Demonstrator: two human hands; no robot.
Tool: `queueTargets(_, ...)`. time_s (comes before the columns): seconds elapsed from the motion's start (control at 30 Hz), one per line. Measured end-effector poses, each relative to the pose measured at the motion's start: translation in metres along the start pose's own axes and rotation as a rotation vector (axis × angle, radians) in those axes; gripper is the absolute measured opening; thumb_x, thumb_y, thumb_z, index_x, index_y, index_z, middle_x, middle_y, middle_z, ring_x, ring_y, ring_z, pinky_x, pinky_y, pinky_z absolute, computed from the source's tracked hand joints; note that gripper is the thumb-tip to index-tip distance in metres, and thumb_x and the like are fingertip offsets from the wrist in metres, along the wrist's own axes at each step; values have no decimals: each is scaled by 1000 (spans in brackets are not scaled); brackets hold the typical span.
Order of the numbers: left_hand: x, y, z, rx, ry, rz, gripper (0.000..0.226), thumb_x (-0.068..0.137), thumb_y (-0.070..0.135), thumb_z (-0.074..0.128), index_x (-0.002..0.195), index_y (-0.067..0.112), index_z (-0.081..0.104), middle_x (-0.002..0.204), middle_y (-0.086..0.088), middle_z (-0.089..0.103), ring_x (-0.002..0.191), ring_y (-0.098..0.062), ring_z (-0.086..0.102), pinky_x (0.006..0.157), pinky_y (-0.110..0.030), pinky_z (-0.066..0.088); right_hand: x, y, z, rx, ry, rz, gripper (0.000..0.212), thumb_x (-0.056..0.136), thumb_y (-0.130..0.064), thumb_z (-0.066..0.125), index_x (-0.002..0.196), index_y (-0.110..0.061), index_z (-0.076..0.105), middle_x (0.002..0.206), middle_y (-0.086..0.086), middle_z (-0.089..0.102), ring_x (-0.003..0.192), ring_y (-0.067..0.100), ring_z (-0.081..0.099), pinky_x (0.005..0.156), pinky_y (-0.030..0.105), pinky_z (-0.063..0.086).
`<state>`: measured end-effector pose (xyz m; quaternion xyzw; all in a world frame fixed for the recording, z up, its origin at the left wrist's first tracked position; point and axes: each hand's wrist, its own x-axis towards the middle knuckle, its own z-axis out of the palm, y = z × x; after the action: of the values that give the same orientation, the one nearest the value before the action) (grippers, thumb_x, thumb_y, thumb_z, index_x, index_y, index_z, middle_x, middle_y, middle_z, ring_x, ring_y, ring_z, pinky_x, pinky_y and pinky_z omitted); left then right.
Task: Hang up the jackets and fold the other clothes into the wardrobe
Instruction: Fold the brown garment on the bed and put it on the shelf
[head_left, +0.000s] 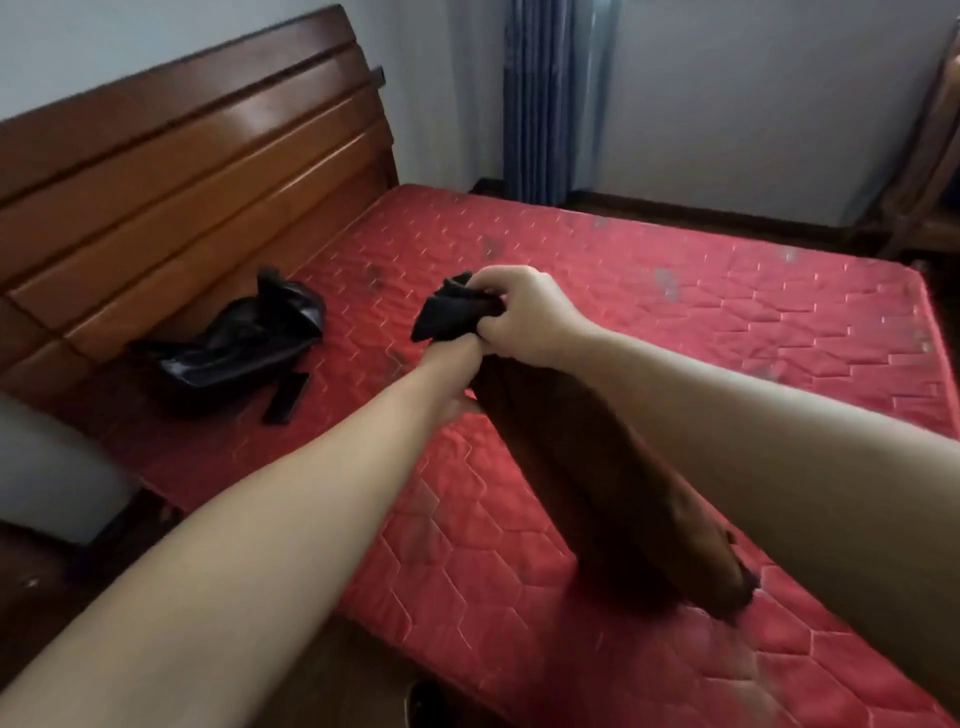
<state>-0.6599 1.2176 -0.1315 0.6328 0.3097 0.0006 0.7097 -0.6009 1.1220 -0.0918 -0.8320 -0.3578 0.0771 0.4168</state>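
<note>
The right hand (519, 312) grips the top of a long dark garment (597, 467). The left hand (457, 358) meets it there, but its grip is hidden. The garment slants down toward the near right, its low end on the red mattress (675, 312). A black jacket (234, 348) lies near the wooden headboard (182, 156).

wooden headboard (182, 171), red mattress (675, 322), blue curtain (540, 98), white wall (753, 104).

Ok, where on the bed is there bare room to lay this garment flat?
The red mattress is bare right of the right hand, out to its far edge near the curtain. Crowded: the headboard side, where the black jacket lies.
</note>
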Motion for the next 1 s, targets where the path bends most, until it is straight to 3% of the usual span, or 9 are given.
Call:
queueTargets(0.17,70,-108,-68,-30,121,-229,26,77,-9,51,74,16,59,51,2,58,47,-13,55,51,-20,41,5,82,123,107,-177,225,39,71,-14,67,108,-28,65,99,-6,64,85,15,61,75,26,50)
queueTargets(0.27,110,-168,-122,-98,176,-315,28,76,-13,47,77,13,59,68,-6,63,61,-20,58,56,-25,44,-1,141,185,29,-304,397,47,78,-13,63,124,-23,59,115,-1,64,102,17,62,91,28,49)
queueTargets(0.4,165,-220,-192,-280,167,-383,35,59,-11,43,80,11,60,60,-2,68,69,-24,59,66,-31,46,-14,216,253,-180,-357,604,42,83,-17,57,123,-29,60,123,-1,65,115,21,60,94,31,47)
queueTargets(0.5,201,-245,-230,-360,103,-383,43,50,-7,38,82,10,60,65,-3,70,63,-20,64,69,-31,48,-12,248,294,-342,-441,667,55,81,-19,49,132,-40,50,137,-6,56,127,22,51,102,44,42)
queueTargets(0.6,234,-272,-254,-345,103,-414,44,49,-9,36,82,12,58,70,-6,66,68,-21,59,67,-30,44,0,262,327,-408,-528,704,71,79,-28,59,144,-38,33,149,-6,42,136,22,40,106,47,36)
queueTargets(0.73,266,-303,-271,-254,233,-478,37,72,-11,38,85,17,59,76,-4,56,68,-19,50,60,-27,37,9,265,374,-487,-591,696,62,79,-41,62,136,-30,40,133,0,53,124,24,50,102,46,33)
queueTargets(0.83,275,-315,-287,-246,384,-469,46,77,-5,45,112,23,55,88,-4,61,80,-22,57,67,-29,47,2,263,401,-566,-535,609,52,85,-38,56,133,-25,40,123,0,58,115,25,56,97,42,35)
queueTargets(0.9,274,-320,-299,-112,427,-450,65,76,-3,53,132,29,43,118,-4,57,100,-23,57,85,-38,49,-7,260,412,-590,-550,570,50,88,-39,52,134,-25,40,121,0,57,113,25,56,94,42,37)
queueTargets(1.0,268,-322,-309,806,274,-207,87,73,6,66,146,36,28,150,-3,33,135,-24,36,108,-41,33,-16,258,423,-605,-574,531,44,89,-42,48,130,-26,45,117,-1,55,112,25,55,90,40,38)
